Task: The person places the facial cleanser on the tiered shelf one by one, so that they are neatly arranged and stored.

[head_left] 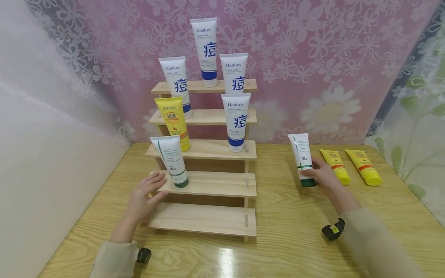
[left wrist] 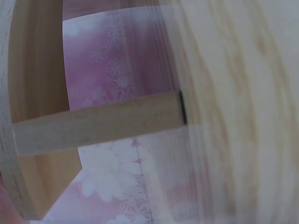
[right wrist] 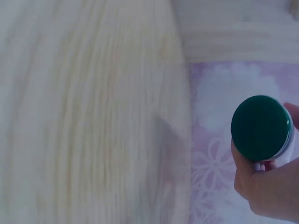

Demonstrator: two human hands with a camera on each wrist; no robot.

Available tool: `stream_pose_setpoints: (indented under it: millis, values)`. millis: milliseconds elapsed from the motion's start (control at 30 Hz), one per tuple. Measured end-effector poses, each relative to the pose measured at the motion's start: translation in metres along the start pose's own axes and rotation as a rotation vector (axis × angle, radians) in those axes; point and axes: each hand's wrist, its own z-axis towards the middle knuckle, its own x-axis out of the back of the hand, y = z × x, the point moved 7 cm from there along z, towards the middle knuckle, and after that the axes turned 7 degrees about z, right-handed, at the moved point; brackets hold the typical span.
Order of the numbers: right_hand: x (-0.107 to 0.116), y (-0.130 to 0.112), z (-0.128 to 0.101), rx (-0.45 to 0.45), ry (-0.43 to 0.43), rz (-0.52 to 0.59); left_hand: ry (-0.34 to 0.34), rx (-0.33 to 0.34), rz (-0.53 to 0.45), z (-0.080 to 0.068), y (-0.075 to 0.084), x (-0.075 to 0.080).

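Observation:
My right hand (head_left: 325, 175) holds a white squeeze tube with a green cap (head_left: 301, 154), fingers and thumb around its lower part, cap end down. In the right wrist view its round green cap (right wrist: 259, 128) faces the camera. At the left end of a stepped wooden display rack (head_left: 215, 183), my left hand (head_left: 144, 195) rests its fingers on the second tier from the bottom. Beside those fingers stands another white tube with a green cap (head_left: 171, 160). The left wrist view shows mostly the rack's wooden support (left wrist: 98, 122) and little of the hand.
Several white-and-blue tubes (head_left: 205, 50) and one yellow tube (head_left: 174, 119) stand on the upper tiers. Right of my right hand, two yellow tubes (head_left: 334, 166) (head_left: 364, 166) lie on the wooden table (head_left: 278, 239). A floral backdrop (head_left: 313, 77) rises behind, and a white wall (head_left: 52, 135) is at left.

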Motion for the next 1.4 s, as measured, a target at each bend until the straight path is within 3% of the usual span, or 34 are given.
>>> stream_pose_setpoints:
  millis: [267, 367, 500, 800, 1167, 1400]
  values:
    - [-0.021, -0.018, -0.022, 0.038, -0.104, 0.406, -0.017, 0.014, 0.007, 0.001, 0.001, 0.0]
    - [-0.024, -0.022, -0.027, 0.075, -0.146, 0.487, -0.011, 0.009, 0.007, 0.002, 0.002, 0.001]
    - [-0.028, -0.026, -0.033, 0.143, -0.186, 0.516, -0.005, 0.011, 0.005, 0.002, 0.003, 0.002]
    - [-0.03, -0.029, -0.039, 0.27, -0.091, 0.27, -0.015, 0.016, -0.004, 0.002, 0.002, 0.001]
    - [-0.058, -0.055, -0.066, 0.367, 0.012, 0.036, -0.005, 0.012, -0.003, 0.002, 0.003, 0.001]
    - [-0.063, -0.035, -0.051, 0.485, -0.015, -0.057, 0.0, 0.009, 0.003, 0.002, 0.002, 0.001]
